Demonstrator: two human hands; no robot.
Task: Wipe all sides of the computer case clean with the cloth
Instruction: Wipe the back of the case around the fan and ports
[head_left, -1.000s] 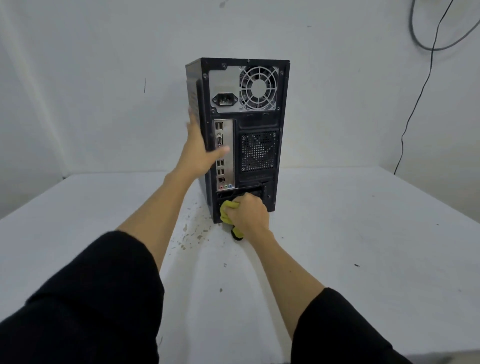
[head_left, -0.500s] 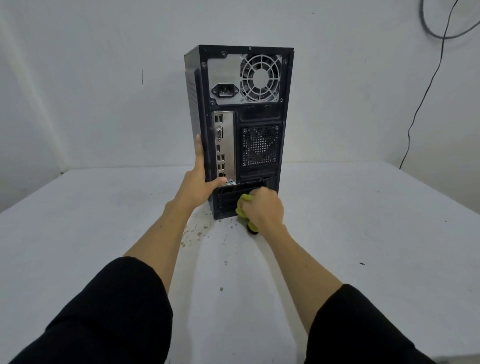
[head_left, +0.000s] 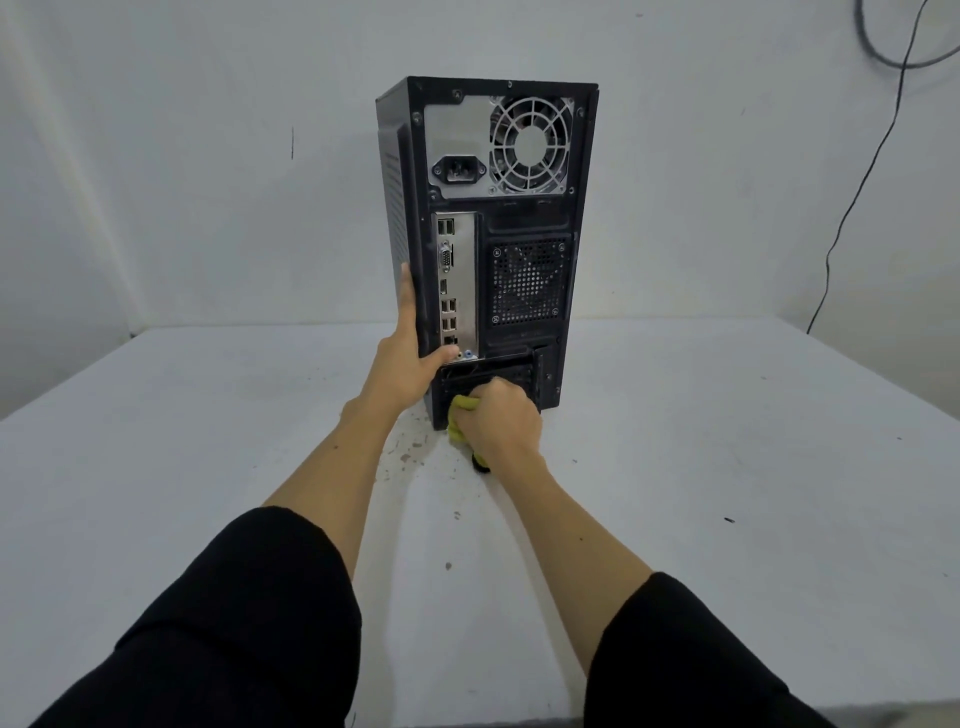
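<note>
A black computer case stands upright on the white table, its rear panel with fan grille and ports facing me. My left hand grips the case's lower left edge, fingers along the side panel and thumb on the rear. My right hand is closed around a bunched yellow cloth and presses it against the bottom of the rear panel, over the expansion slot area. Most of the cloth is hidden under that hand.
Dark specks and debris lie on the table just left of the case base. A black cable hangs down the white wall at the right. The wall stands close behind the case.
My left hand slid down the case's left edge from mid-height to near the bottom. The right hand with the cloth stayed low on the rear panel, shifting slightly sideways.
</note>
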